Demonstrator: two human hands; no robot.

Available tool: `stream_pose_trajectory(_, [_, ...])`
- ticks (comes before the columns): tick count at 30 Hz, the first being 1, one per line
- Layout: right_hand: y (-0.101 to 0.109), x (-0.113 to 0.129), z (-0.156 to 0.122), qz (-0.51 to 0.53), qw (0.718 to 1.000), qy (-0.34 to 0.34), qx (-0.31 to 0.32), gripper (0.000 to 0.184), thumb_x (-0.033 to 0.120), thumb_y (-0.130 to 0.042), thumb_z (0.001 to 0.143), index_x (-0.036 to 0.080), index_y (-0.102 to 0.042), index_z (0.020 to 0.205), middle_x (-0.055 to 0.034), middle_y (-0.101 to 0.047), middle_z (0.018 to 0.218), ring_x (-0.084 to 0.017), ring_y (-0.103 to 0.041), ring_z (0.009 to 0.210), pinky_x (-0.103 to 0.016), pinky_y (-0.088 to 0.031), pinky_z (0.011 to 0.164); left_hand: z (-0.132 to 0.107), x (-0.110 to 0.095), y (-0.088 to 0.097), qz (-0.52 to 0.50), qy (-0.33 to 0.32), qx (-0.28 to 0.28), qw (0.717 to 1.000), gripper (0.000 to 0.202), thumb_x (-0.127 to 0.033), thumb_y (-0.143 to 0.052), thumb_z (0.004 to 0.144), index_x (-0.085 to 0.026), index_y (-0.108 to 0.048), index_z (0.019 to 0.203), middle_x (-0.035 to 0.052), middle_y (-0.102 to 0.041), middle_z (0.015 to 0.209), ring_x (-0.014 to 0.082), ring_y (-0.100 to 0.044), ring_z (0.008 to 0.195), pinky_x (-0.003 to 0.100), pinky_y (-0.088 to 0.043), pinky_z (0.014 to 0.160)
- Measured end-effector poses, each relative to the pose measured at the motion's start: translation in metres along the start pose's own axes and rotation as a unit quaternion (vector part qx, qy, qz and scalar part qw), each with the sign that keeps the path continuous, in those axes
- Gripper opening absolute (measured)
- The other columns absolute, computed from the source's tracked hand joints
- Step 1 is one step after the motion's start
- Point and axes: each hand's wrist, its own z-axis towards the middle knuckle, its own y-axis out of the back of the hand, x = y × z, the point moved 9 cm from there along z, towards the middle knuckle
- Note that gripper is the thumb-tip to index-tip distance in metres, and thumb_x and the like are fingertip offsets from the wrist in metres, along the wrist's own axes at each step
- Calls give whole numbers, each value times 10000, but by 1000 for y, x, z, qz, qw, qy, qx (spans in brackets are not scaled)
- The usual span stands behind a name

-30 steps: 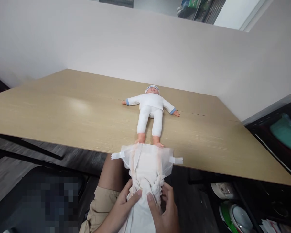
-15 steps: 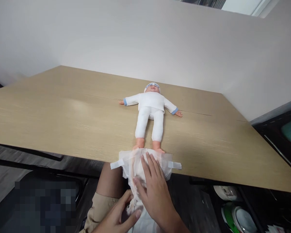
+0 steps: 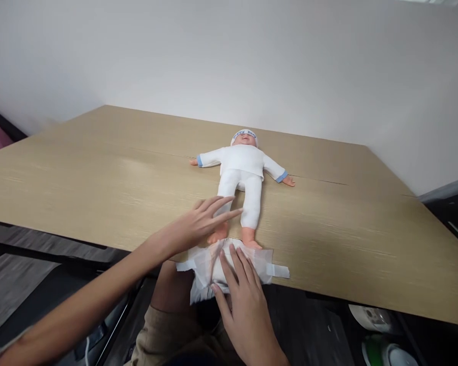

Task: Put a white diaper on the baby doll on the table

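Note:
A baby doll point(image 3: 242, 158) in white clothes with blue cuffs lies on its back on the wooden table, feet toward me. Below its feet, a white diaper point(image 3: 217, 269) is spread at the table's front edge, its side tabs stretched out left and right and its lower part hanging past the edge. My right hand point(image 3: 244, 300) rests palm down on the diaper, fingers extended. Over the doll's leg on the left side of the view, my left hand point(image 3: 202, 221) hovers with its fingers apart, hiding part of that shin; whether it touches the leg I cannot tell.
The table point(image 3: 99, 168) reaches back to a pale wall. A dark chair point(image 3: 41, 300) stands at the lower left. Round containers point(image 3: 385, 345) sit below the table at the lower right, and a dark object point(image 3: 454, 208) stands by the table's right edge.
My left hand has let go of the diaper's lower end and moved up over the doll's leg. The diaper's lower part now looks shorter. My right hand stays on the diaper.

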Motion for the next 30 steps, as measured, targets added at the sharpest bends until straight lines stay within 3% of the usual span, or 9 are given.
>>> stream_pose_trajectory(3, [0,0,0,13,1000,1,-4,717,339,-581,1107,358,-305,1768,-31,-336,1820,-348,-360,1671,-639,-489,1291,39,-8,-23,44,-110,48,992,1152,49,-727,815,-344,-237,1781,123,-155,1876,388,-217,1721,551,-280,1360])
stream_pose_trajectory(7, [-1,0,1,13,1000,5,-4,740,322,-578,1101,350,-278,1777,-37,-351,1813,-360,-369,1666,-657,-502,1275,65,-14,-41,5,-203,80,976,1113,77,-773,689,-360,-489,1672,39,-262,1855,357,-235,1721,469,-288,1373])
stream_pose_trajectory(10, [-1,1,2,15,1000,5,1,745,329,-579,1102,335,-271,1781,-40,-345,1814,-356,-372,1665,-645,-506,1276,75,-12,-44,-40,-234,71,969,908,64,-740,713,-359,-662,1513,21,-440,1782,351,-363,1668,476,-325,1348])
stream_pose_trajectory(14, [1,-2,2,24,1000,3,14,703,369,-590,1103,338,-338,1759,-29,-339,1815,-354,-376,1663,-644,-499,1285,82,-9,-36,-88,-238,31,967,477,-104,-679,924,-326,-765,1337,68,-675,1580,378,-525,1535,543,-394,1257])
stream_pose_trajectory(17, [3,-8,7,32,999,0,22,677,417,-603,1103,352,-384,1740,-20,-332,1817,-353,-378,1662,-643,-495,1287,89,-10,-15,-133,-229,11,964,362,-240,-645,998,-317,-756,1335,73,-711,1531,406,-551,1493,563,-429,1198])
stream_pose_trajectory(21, [5,-19,27,30,999,7,42,639,440,-567,1126,321,-404,1732,-39,-318,1821,-328,-342,1680,-623,-461,1314,104,-3,36,-252,-214,-24,943,367,-307,-631,1023,-275,-734,1373,91,-739,1479,340,-657,1364,513,-469,1188])
stream_pose_trajectory(25, [3,-30,63,19,997,18,69,615,422,-537,1135,258,-434,1719,-67,-316,1820,-304,-296,1699,-604,-402,1349,125,20,78,-330,-144,-43,932,425,-237,-701,957,-245,-740,1380,71,-786,1366,280,-725,1232,433,-550,1083])
stream_pose_trajectory(30, [-5,-48,115,3,997,21,76,625,443,-485,1152,226,-404,1733,-95,-266,1836,-287,-245,1716,-586,-324,1379,139,45,109,-368,-103,-79,921,370,-301,-831,930,-193,-778,1280,74,-802,1259,268,-743,1126,386,-581,980])
